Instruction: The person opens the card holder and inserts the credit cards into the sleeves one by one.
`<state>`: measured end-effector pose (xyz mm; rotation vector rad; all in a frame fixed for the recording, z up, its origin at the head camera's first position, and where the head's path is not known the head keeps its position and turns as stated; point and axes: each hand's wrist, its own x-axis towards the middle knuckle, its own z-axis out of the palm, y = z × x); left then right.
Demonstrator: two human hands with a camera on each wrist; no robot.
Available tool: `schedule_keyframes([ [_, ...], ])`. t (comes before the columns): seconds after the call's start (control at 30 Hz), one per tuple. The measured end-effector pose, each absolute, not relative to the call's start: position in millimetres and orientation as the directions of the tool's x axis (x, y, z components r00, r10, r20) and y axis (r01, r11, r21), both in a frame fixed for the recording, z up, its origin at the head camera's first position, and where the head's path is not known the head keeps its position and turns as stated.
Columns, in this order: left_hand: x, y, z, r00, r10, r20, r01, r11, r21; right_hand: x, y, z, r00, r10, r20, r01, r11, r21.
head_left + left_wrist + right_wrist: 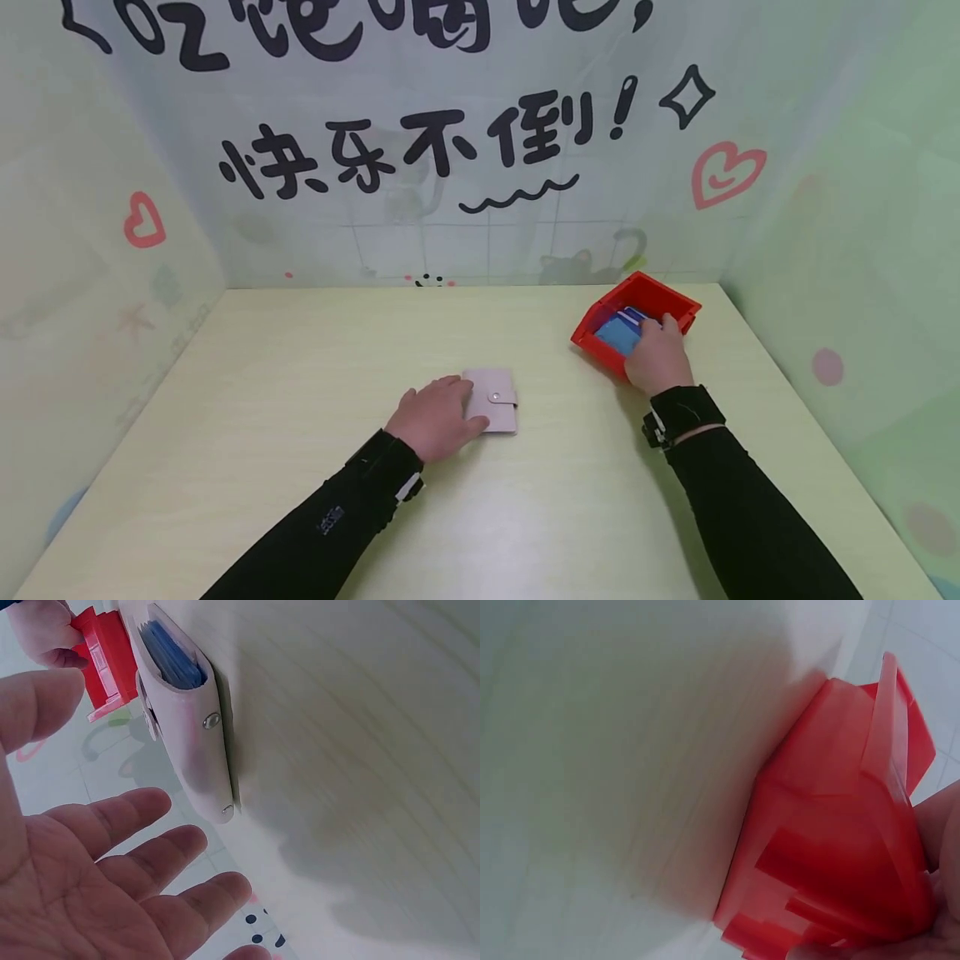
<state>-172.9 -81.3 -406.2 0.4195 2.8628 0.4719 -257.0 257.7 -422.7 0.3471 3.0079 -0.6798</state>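
Note:
A pale pink snap-strap card holder (491, 400) lies on the table, blue sleeves (176, 656) showing at its open edge in the left wrist view. My left hand (438, 417) is just left of it, fingers extended and spread, thumb by its lower edge. The left wrist view shows a gap between palm and holder. At the back right, my right hand (660, 358) grips the near wall of a red plastic bin (645, 290), with fingers over the rim. Inside the bin lie blue items (621, 333), partly hidden by that hand.
The light wooden table (337, 342) meets a printed backdrop (300, 242) behind the bin. Patterned side panels (847, 275) rise along both sides of the table.

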Motion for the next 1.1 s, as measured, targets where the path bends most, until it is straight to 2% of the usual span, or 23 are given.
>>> schedule_keyframes([
  [0.27,-172.2,-81.5,-407.7,-0.936,0.310,-0.166,0.240,0.908,0.343,-261.5,252.5,-424.7,-0.993,0.095,-0.067,0.115,0.892,-0.438],
  [0.87,-172.1,-75.9,-409.8,-0.932,0.312,-0.187,0.236,0.909,0.343,-270.1,248.8,-421.8,-0.995,-0.041,-0.090,0.008,0.876,-0.482],
  [0.97,-172.1,-74.4,-410.8,-0.931,0.313,-0.188,0.237,0.910,0.340,-270.2,250.2,-423.5,-0.998,-0.050,-0.042,-0.023,0.874,-0.485],
  [1.1,-173.4,-72.8,-413.2,-0.931,0.314,-0.185,0.244,0.914,0.323,-259.6,242.9,-418.3,-0.990,-0.013,0.138,-0.078,0.877,-0.474],
])
